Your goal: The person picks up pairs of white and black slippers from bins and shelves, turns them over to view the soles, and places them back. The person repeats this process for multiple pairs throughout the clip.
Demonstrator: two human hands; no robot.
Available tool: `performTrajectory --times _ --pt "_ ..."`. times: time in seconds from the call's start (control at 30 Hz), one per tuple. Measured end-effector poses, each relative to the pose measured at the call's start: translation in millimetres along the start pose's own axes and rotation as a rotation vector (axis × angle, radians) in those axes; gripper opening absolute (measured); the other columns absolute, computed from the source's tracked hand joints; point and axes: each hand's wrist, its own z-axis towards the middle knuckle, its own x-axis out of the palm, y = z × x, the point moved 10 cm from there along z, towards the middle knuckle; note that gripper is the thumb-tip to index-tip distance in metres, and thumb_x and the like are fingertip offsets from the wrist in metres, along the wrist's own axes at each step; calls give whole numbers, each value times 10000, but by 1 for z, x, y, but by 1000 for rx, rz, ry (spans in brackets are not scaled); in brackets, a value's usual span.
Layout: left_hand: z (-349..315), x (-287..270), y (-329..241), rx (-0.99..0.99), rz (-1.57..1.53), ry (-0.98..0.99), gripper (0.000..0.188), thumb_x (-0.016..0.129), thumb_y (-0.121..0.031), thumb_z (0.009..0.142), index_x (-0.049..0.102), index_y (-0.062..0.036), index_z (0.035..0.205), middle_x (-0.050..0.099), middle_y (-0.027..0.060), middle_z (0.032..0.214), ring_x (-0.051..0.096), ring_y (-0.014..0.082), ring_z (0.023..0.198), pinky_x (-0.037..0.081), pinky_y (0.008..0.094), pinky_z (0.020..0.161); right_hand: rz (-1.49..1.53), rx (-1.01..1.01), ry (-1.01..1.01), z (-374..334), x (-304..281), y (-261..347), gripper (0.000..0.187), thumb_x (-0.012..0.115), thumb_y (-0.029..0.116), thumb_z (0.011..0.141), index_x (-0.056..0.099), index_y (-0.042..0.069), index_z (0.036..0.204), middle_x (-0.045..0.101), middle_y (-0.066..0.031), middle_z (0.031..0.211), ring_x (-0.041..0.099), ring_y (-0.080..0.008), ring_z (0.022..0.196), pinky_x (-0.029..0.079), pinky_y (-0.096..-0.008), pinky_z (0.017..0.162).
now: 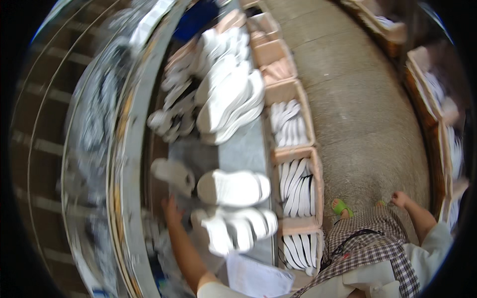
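Note:
My left hand (172, 211) reaches over the bench on the left, fingers apart and somewhat blurred, with nothing visible in it. Just beyond its fingertips lies a pale shoe sole (173, 176). To its right rests a short stack of white shoe soles (233, 187). Nearer to me, a row of overlapping white soles (241, 228) leans along the bench. Farther up, a larger pile of white soles (231, 99) covers the bench top. My right hand (399, 198) is held out over the floor on the right, fingers curled in, with nothing seen in them.
Pink baskets (318, 191) line the bench's right edge, several filled with white soles. A white paper sheet (258, 275) lies near me. Left of the bench runs a grey rail (131, 164) beside clear plastic wrapping (102, 114). More baskets (439, 164) stand across the concrete aisle (357, 99).

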Motion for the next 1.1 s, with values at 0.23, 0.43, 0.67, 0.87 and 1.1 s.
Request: performTrajectory --times 0.23,0.43,0.67,0.87,1.1 --pt "-54 145 -11 395 -171 569 741 691 -460 752 456 -32 1310 492 155 1289 490 324 1147 409 466 952 -198 -199 241 52 88 93 486 521 396 844 568 69 1200 613 -180 1137 577 -341 1040 448 -450 860" --pt "-258 365 -68 666 161 750 700 677 -440 762 470 -25 1286 508 153 1252 504 315 1108 420 454 926 -99 -172 199 59 73 82 429 554 339 817 585 35 1118 620 -177 1087 587 -349 984 456 -444 830" --pt "-413 478 -78 829 250 1067 652 661 -416 772 487 -17 1257 527 150 1208 521 304 1064 433 440 896 -177 -276 142 77 62 79 399 582 312 791 592 19 1061 629 -198 1011 598 -347 937 463 -449 787" --pt "-491 508 -74 867 293 1098 612 648 -395 782 501 -10 1233 543 147 1170 536 294 1025 444 428 871 172 -633 72 62 -1 177 295 559 242 836 575 1 1005 623 -170 903 595 -317 850 464 -431 736" --pt "-548 510 -79 868 326 943 565 632 -371 793 518 -2 1205 561 144 1127 553 283 981 457 413 841 492 -1371 -247 -96 -135 298 391 602 260 819 514 33 1124 588 -159 994 575 -294 933 475 -392 774"
